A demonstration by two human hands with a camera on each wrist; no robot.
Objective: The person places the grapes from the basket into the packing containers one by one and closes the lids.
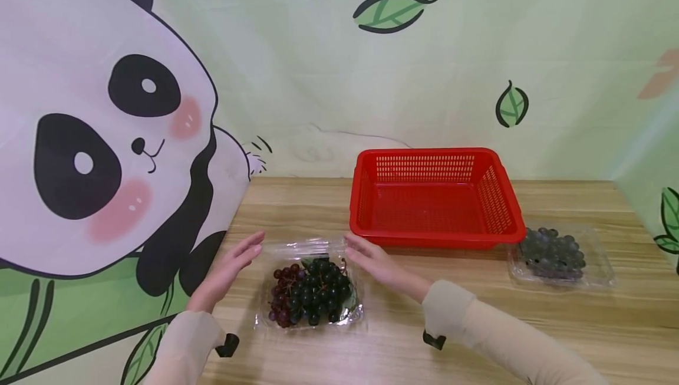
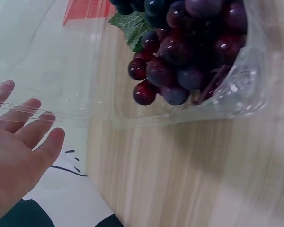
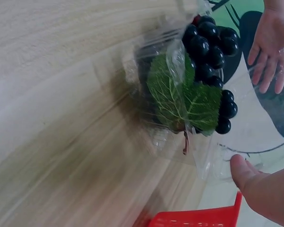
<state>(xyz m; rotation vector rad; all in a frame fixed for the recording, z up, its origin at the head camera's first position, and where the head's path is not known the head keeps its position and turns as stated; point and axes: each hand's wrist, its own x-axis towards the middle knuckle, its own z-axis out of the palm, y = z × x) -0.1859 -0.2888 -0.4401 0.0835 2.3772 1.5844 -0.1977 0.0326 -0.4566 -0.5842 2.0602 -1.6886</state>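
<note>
A clear plastic clamshell box point(image 1: 356, 316) stands on the wooden table with its lid point(image 1: 305, 248) raised at the back. Dark red grapes point(image 2: 165, 71) and black grapes point(image 1: 318, 290) fill the box, and a green leaf point(image 3: 196, 101) shows at one end. My left hand point(image 1: 229, 274) is beside the lid's left side, its fingers extended and slightly spread. On the other side, my right hand point(image 1: 383, 266) has its fingers extended near the lid's right edge. Whether either hand touches the lid, I cannot tell.
Behind and to the right sits a red plastic basket point(image 1: 437, 239) with slotted walls. A second clear box point(image 1: 599, 279) with dark grapes point(image 1: 553, 253) lies at the right, close to the basket's corner. A panda-printed cloth point(image 1: 297, 78) hangs behind the table.
</note>
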